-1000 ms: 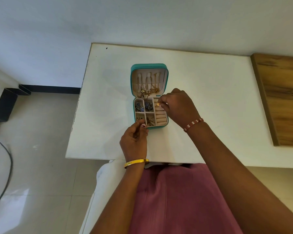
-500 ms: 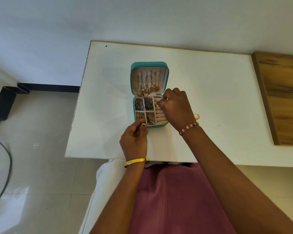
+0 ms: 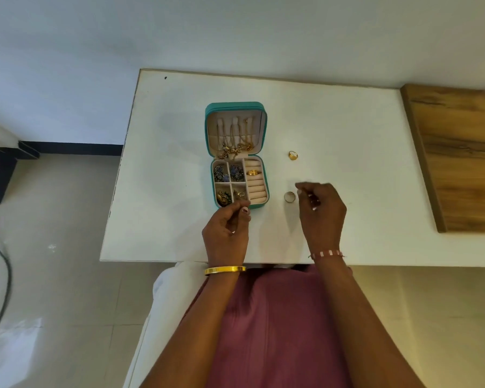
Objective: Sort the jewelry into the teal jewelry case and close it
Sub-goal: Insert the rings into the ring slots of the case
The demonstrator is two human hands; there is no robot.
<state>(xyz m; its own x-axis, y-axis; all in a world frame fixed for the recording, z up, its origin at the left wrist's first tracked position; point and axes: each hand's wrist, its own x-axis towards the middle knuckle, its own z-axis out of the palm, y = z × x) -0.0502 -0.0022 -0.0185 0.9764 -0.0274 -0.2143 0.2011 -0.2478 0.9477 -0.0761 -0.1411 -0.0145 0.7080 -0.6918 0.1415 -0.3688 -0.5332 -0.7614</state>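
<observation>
The right hand [image 3: 321, 212] has loosely curled, empty fingers [image 3: 301, 189] just beside a plain gold band ring [image 3: 289, 196], right of the open teal square jewelry case [image 3: 237, 155]. Best to pinch its rim, then seat it in the case's roll slots. The left hand's [image 3: 226, 229] curled fingers touch the case's near edge. 1 stone-set gold ring [image 3: 293, 155] lies farther back on the white table [image 3: 179, 219].

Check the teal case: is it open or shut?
Open. The teal case has its lid folded back, so the necklaces and tray compartments show.

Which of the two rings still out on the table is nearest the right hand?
The near ring, just left of the right hand's fingertips, beside the teal case's front corner. The other ring lies farther back, level with the case's hinge.
</observation>
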